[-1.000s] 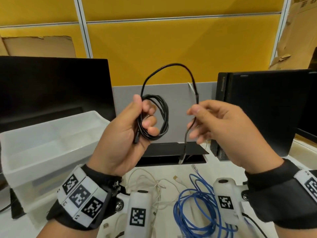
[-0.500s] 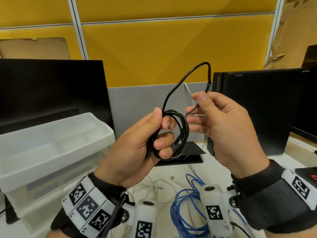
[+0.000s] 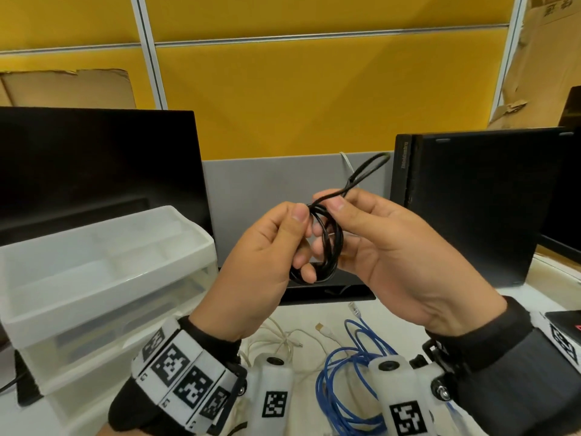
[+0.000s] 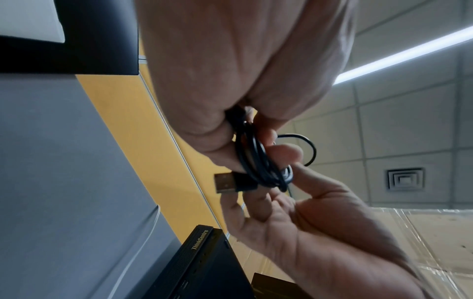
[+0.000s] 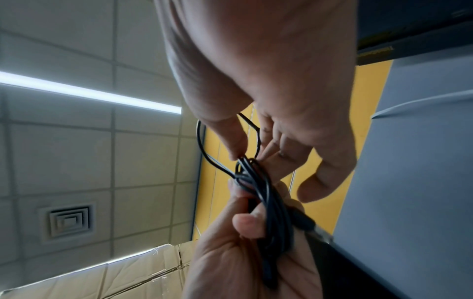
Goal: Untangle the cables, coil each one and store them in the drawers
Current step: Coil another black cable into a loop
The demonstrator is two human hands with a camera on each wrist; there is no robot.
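Head view bright, even, soft light from above; faint shadows on desk (image 3: 301, 316). Wide-angle bending at edges: partition rails curve, monitor (image 3: 94, 171) edges bow. Wrist views dimmer, slightly soft; ceiling light strip (image 4: 409, 50) glares white, blown out. Left hand (image 4: 243, 66) close to lens, blurred. Right hand (image 5: 268, 70) same, smeared, in shade.

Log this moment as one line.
left hand: grips black cable coil | right hand: pinches tail onto coil | blue cable: on desk, uncoiled
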